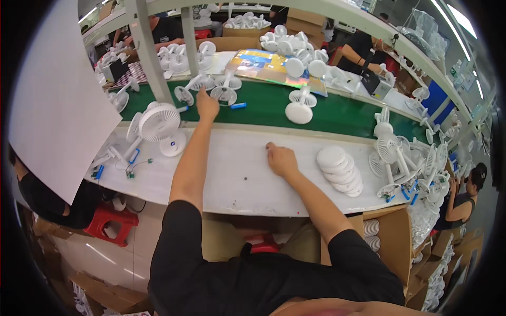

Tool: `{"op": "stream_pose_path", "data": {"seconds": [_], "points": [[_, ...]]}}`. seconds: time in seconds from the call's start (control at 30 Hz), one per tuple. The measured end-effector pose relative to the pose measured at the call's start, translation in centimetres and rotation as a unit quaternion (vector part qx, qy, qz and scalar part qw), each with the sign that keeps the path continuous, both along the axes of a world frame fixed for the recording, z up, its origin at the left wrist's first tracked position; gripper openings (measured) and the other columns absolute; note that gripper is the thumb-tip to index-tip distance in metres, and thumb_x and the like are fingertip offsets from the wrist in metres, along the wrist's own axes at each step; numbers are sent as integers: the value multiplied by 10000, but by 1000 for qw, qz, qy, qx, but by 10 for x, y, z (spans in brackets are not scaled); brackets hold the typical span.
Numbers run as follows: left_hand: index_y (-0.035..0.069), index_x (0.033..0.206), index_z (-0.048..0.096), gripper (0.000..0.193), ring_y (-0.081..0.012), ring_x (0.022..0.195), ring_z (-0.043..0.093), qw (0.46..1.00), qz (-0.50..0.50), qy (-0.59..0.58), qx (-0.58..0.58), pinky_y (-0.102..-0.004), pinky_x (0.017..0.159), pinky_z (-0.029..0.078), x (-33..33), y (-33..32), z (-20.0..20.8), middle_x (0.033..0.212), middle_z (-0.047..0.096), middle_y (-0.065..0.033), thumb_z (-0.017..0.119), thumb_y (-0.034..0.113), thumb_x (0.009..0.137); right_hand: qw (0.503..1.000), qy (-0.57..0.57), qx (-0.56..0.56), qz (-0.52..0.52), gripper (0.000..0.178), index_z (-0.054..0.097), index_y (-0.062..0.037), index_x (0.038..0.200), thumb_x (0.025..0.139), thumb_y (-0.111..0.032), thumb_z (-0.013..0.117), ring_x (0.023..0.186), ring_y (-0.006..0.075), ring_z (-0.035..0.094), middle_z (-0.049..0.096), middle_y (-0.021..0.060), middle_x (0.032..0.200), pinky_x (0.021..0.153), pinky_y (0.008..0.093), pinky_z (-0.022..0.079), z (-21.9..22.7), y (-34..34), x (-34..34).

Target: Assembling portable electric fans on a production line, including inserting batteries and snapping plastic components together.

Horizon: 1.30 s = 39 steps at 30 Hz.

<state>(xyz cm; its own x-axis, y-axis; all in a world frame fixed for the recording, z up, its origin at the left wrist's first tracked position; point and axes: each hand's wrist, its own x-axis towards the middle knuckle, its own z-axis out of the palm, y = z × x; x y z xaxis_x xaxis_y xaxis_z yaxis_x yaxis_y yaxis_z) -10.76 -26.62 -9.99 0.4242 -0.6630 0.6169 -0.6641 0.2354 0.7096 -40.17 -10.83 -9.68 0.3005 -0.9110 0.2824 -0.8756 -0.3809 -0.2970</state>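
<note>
My left hand (207,108) reaches out over the green conveyor belt (258,110). Its fingers are bent in against the edge of a small white fan (201,82), partly hiding it. Just to the right of that hand lies a second white fan (224,95) with a blue cylindrical battery (239,106) beside it. My right hand (283,160) rests over the white worktable (237,184), fingers curled with thumb and forefinger together; whatever sits between them is too small to make out. Right of it stands an overlapping pile of white round discs (340,171).
An assembled fan (159,122) and loose wired parts lie at the table's left. Many fans (392,152) with blue batteries crowd the right end. Another fan (300,105) sits on the belt. A metal post (147,52) rises at left. Co-workers sit across and at both sides.
</note>
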Motion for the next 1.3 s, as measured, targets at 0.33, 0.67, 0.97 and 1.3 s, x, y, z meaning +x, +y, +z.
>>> {"op": "stream_pose_path", "data": {"seconds": [0.33,0.67,0.97,1.3], "points": [[19,1055,637,201,-400,809,639,979,-172,-65,88,-445,726,501,-27,17,-15,917,693,-183,562,109,891,999,-11,46,0,214,619,-115,1063,903,-190,499,782,400,648,705,167,852,702,464,497,-3,16,-5],[-6,898,653,148,-271,594,535,991,-115,44,62,-370,593,439,-48,145,62,711,642,-127,564,110,916,999,31,-6,33,224,570,-79,1085,939,-179,432,728,390,627,667,150,774,681,451,488,-19,-18,9],[-9,892,660,150,-161,568,474,979,-178,85,56,-292,555,396,-56,239,142,660,608,-48,570,108,921,959,-276,50,47,238,576,-53,1138,979,-150,429,626,192,538,589,39,737,623,317,459,62,7,17],[0,925,626,90,-186,800,556,953,-259,156,27,-294,712,455,-93,316,205,971,655,-97,570,66,901,768,-599,219,53,234,559,0,1153,1017,-144,435,780,130,508,585,51,915,687,263,443,177,157,41]]}}
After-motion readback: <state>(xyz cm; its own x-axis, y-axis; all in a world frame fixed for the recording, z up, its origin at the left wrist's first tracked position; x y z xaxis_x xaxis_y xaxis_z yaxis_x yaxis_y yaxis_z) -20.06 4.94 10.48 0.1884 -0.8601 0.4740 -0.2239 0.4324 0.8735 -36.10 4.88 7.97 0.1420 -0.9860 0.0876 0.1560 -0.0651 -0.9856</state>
